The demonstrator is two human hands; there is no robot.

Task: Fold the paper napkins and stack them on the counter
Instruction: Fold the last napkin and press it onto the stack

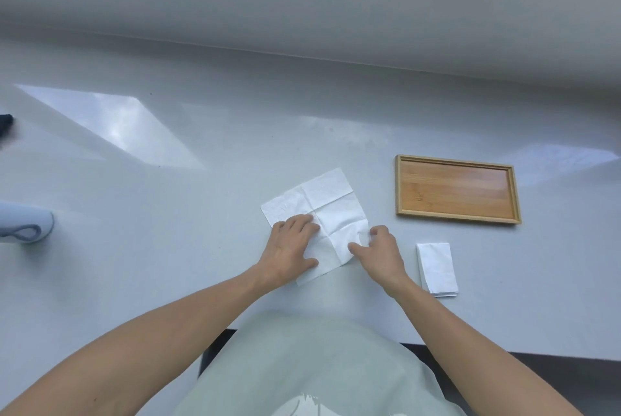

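Your napkin (322,210) lies unfolded on the counter (168,214), flat and square, turned so its corners point like a diamond — one corner aims away toward the wall, the opposite one back toward you. Its crease lines cross near the middle and run slantwise, so no side sits square to the counter's edge.

Your left hand (289,247) rests on the napkin's left near part, fingers fairly straight and laid flat, pressing the sheet down. Your right hand (378,252) sits at the napkin's right near edge, fingers curled at the paper; you seem to be pinching the edge there, though the pinch itself is hidden by the knuckles.

Just right of that hand lies the stack (437,269) of folded napkins — a narrow rectangle, its long axis running away from you, tilted slightly leftward at the far end. Beyond it lies a wooden tray (457,160), long axis left to right, apart from both napkin and stack
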